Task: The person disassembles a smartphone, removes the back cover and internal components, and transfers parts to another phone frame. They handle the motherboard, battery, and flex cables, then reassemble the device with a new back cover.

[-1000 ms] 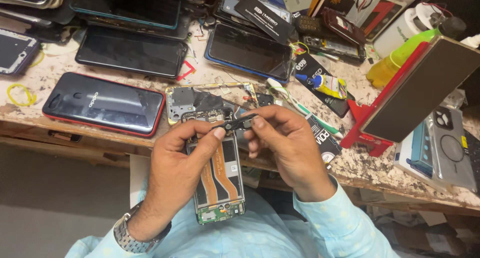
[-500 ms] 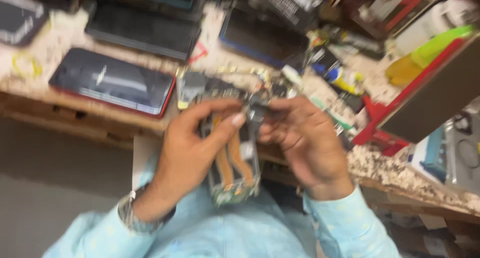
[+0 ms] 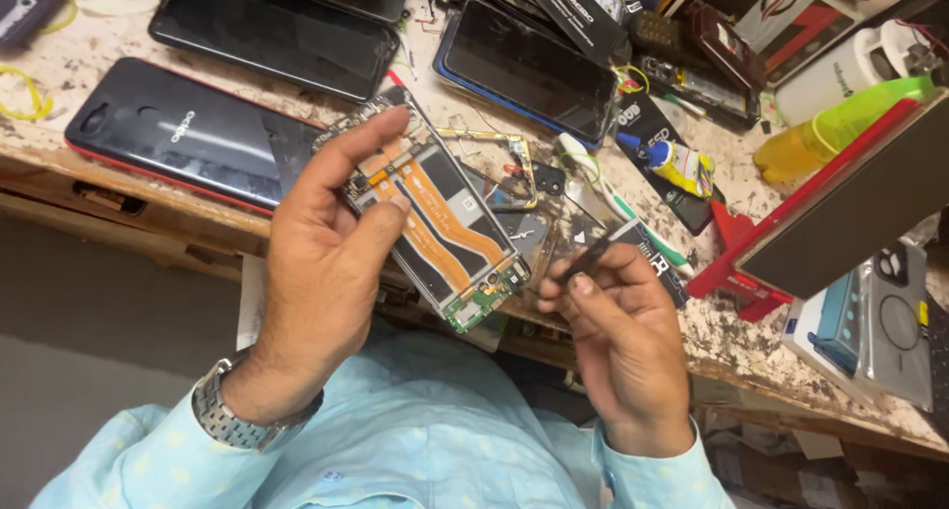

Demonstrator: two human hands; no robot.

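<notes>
My left hand (image 3: pixel 321 272) holds an opened phone (image 3: pixel 435 222) with its back off, showing orange flex cables and a green board at its lower end. The phone is tilted over the bench's front edge. My right hand (image 3: pixel 618 331) is to the right of it, apart from the phone, pinching a small thin black part (image 3: pixel 585 257) between thumb and fingertips. A metal watch sits on my left wrist.
A worn workbench (image 3: pixel 148 188) carries a black phone with a red rim (image 3: pixel 183 133), more phones face down (image 3: pixel 272 35), a blue-edged phone (image 3: pixel 529 69), a glue tube (image 3: pixel 677 163), a green bottle (image 3: pixel 845 124), a red-backed stand (image 3: pixel 840 203) and loose parts.
My hands have separated: the right hand pulled away to the right with the small black part, and the left hand tilted the opened phone up and left.
</notes>
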